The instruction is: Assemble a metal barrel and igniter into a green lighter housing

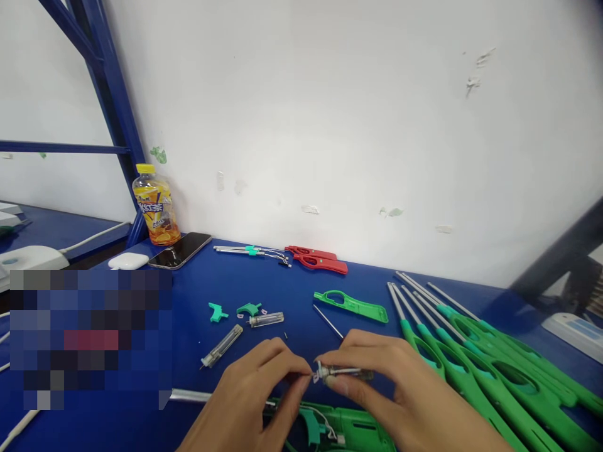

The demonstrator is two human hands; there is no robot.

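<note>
My right hand [400, 392] pinches a small clear gas cartridge [348, 374] with a metal valve end, held level above the blue table [282, 282]. The fingertips of my left hand [254, 395] touch the valve end of that cartridge, at a tiny white part. Right below both hands lies an open green lighter body [348, 430] with a teal trigger and white wire inside. A thin metal tube [191, 395] runs left from it.
Several green long-nose lighters [485, 358] lie in a row at the right. A green shell half [353, 304], red lighter shells [318, 258], two clear cartridges [245, 333], teal triggers [233, 310], a phone [181, 250], a drink bottle [155, 206] and an earbud case [128, 260] sit further back.
</note>
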